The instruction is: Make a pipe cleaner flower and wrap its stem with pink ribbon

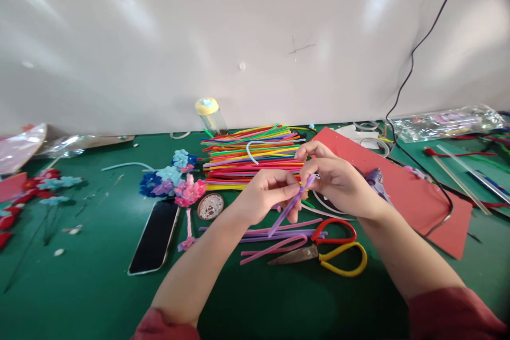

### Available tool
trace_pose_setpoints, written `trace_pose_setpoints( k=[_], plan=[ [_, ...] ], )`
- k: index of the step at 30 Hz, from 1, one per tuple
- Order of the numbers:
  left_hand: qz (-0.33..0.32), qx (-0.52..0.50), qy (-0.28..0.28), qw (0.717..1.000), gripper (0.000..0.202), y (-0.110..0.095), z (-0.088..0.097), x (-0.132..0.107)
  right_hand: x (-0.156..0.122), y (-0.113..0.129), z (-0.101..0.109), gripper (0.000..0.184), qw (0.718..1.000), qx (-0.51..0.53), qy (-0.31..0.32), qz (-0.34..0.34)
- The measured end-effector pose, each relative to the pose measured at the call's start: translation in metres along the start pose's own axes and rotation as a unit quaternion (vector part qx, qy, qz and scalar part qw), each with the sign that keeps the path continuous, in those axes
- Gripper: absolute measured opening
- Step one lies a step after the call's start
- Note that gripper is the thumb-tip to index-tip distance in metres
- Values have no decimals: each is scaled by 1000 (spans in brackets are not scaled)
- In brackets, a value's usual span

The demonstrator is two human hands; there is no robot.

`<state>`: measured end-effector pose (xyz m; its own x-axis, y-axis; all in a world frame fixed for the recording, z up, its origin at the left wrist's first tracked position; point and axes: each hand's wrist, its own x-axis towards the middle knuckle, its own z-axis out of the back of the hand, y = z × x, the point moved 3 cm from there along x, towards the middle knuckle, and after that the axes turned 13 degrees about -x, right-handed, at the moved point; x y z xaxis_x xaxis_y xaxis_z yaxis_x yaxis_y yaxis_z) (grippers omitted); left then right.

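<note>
Holding a purple pipe cleaner (281, 220) seemingly just above the green worktop (99, 297), around its middle and well in from both side edges. Clamped on it partway along with the fingers of the left hand (271, 191), and near its upper end with the fingers of the right hand (338, 180), just beside. Slanting down at the loose end toward the near left corner, and crossed or doubled at the top; cannot tell whether in one folded length or two, with fingers covering part of the crossing. Judging by that, looks like a step of bending or twisting the upper end. Seems to call next for a steady pinch at the crossing with the left and a short turn or tuck of the tip with the right, gently enough to spare the fuzz. Lying between the hands and the near edge: scissors (317, 249) with one red and one yellow handle, next to loose pink and purple lengths (297, 234). Toward the far edge, a pile of many-coloured pipe cleaners (239, 170); toward the left edge, fuzzy flower clusters (169, 178) near a dark-screened phone (154, 236); toward the right edge, a red sheet (414, 199).
</note>
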<state>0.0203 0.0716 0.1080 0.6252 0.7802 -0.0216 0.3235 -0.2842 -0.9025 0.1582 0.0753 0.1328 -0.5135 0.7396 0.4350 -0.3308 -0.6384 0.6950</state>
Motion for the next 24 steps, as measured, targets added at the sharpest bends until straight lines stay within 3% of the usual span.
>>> trace_pose_setpoints(
  k=[3,5,6,7,9,11,12,14,16,19,21,24],
  plan=[
    [-18,17,-1,1000,20,2,1,2,0,0,1,14,1000,-19,5,10],
    [-103,141,-44,984,19,-3,3,1,0,-2,2,5,999,-44,-5,7],
    [-167,233,-76,955,18,-7,3,-2,0,-4,3,9,999,-51,-9,0],
    [-238,338,-108,904,17,-12,2,-5,0,-6,3,17,998,-54,-15,-13],
    [-363,533,-148,750,13,-18,-3,-12,0,-11,3,25,997,-52,-30,-43],
    [-433,654,-147,602,10,-18,-8,-16,0,-14,1,22,996,-54,-45,-63],
    [-449,688,-136,554,10,-17,-9,-17,0,-15,0,19,995,-57,-51,-68],
    [-462,719,-110,507,10,-14,-10,-17,1,-15,-3,12,994,-65,-61,-67],
    [-465,727,-92,498,8,-13,-10,-16,1,-13,-4,7,993,-77,-75,-56],
    [-463,710,-89,524,9,-13,-9,-15,1,-10,-4,2,990,-101,-91,-35],
    [-452,683,-91,567,11,-13,-8,-15,1,-8,-4,3,989,-113,-92,-26],
    [-428,611,-98,659,12,-16,-7,-15,1,-4,-3,6,987,-132,-88,-3]
  ],
)
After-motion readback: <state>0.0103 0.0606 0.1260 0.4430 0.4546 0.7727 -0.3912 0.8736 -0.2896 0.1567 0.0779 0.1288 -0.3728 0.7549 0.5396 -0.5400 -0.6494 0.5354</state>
